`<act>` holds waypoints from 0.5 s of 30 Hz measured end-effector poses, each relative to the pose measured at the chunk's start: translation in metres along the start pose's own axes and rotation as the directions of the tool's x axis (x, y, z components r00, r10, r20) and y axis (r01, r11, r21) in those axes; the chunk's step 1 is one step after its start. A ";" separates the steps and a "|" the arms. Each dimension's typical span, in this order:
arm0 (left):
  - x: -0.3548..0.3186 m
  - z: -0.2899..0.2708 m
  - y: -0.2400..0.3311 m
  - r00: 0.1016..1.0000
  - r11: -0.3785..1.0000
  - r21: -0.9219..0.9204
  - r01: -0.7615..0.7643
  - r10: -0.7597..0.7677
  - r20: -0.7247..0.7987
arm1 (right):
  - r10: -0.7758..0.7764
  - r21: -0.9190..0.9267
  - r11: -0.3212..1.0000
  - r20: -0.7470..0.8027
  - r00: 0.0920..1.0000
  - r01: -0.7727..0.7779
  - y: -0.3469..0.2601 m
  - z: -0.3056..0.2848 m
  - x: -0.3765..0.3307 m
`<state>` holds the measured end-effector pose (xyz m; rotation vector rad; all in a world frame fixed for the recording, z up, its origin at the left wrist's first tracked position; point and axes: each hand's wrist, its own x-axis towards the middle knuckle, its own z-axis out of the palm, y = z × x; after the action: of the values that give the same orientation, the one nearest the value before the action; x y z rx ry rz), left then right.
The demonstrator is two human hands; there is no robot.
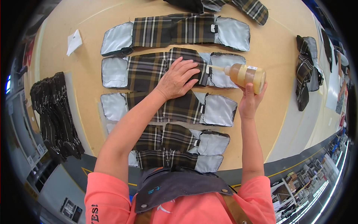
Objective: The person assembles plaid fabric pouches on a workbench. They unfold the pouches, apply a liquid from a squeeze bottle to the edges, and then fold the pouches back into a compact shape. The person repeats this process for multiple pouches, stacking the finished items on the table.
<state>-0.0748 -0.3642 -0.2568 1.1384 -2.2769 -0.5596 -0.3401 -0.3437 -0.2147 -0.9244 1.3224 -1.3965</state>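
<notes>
My left hand (179, 79) lies flat with fingers stretched out on a dark plaid fabric piece (147, 71) that has pale lining flaps at both ends. In my right hand (250, 100) is a squeeze bottle (246, 75) of amber liquid, tilted so that its thin nozzle points left. The nozzle tip is at a small white tab (207, 69) on the plaid's right edge; whether they touch I cannot tell. Nearer me lies another plaid piece (182, 108), and beyond my hands a further plaid piece (173, 30), each with pale flaps.
A stack of dark fabric pieces (56, 112) lies at the table's left. More plaid pieces (305, 74) sit at the right, and others (253, 11) at the far edge. A white paper scrap (74, 42) rests on the tan table (276, 48). Two more plaid pieces (177, 139) are close to my body.
</notes>
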 end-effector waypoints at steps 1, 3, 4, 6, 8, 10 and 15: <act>0.000 0.000 0.000 1.000 1.000 -0.003 0.001 -0.001 -0.003 | -0.011 -0.005 1.000 -0.006 1.000 0.011 -0.001 0.001 0.000; -0.001 0.000 0.000 1.000 1.000 -0.011 0.004 -0.005 -0.012 | 0.018 0.018 1.000 0.016 1.000 -0.019 -0.008 0.002 -0.006; -0.002 0.001 0.000 1.000 1.000 -0.024 0.006 -0.007 -0.022 | 0.033 0.030 0.999 0.027 0.999 -0.034 -0.011 0.002 -0.009; -0.002 0.001 -0.001 0.999 0.999 -0.049 0.004 -0.006 -0.040 | 0.087 0.111 0.990 0.035 0.996 -0.090 -0.013 0.002 -0.013; 0.000 0.001 -0.003 0.999 0.998 -0.066 -0.008 0.005 -0.042 | 0.205 0.327 0.922 0.035 0.978 -0.205 -0.015 -0.001 -0.015; -0.003 0.000 0.000 0.997 0.997 -0.079 0.001 -0.008 -0.081 | 0.388 0.638 0.690 0.072 0.919 -0.342 -0.016 -0.015 -0.012; -0.022 -0.004 0.062 0.997 0.995 -0.066 -0.076 0.075 -0.019 | 0.370 0.817 0.460 0.179 0.912 -0.347 -0.053 -0.049 -0.034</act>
<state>-0.0986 -0.3116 -0.2244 1.0168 -2.2593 -0.5904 -0.3861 -0.3011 -0.1650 0.0579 0.6152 -1.4463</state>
